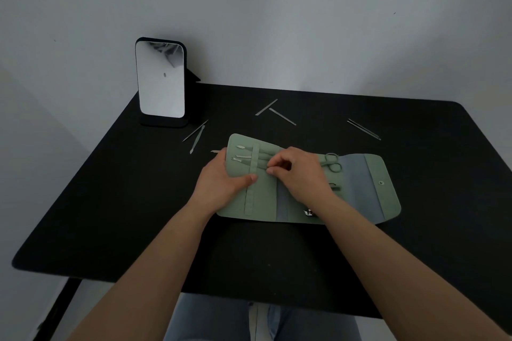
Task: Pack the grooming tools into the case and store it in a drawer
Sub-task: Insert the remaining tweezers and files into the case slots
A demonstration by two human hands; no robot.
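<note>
Grooming case [368,188], a soft green fold-out, lay open mid-table [110,216], likely light and floppy. Left hand [221,180] pressed flat-fingered on its edge; right hand [299,171] pinched a slim tool at the elastic strap [252,180]. Thin steel tools [363,129] nearby looked slippery; best pinched mid-shaft.

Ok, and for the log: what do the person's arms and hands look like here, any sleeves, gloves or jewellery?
Both arms are bare as far up as the frame shows: no sleeves in view. The left hand and right hand wear no gloves, and no rings, watch or bracelets can be seen. The nails look short and unpainted. Blue jeans show below the table edge.
</note>
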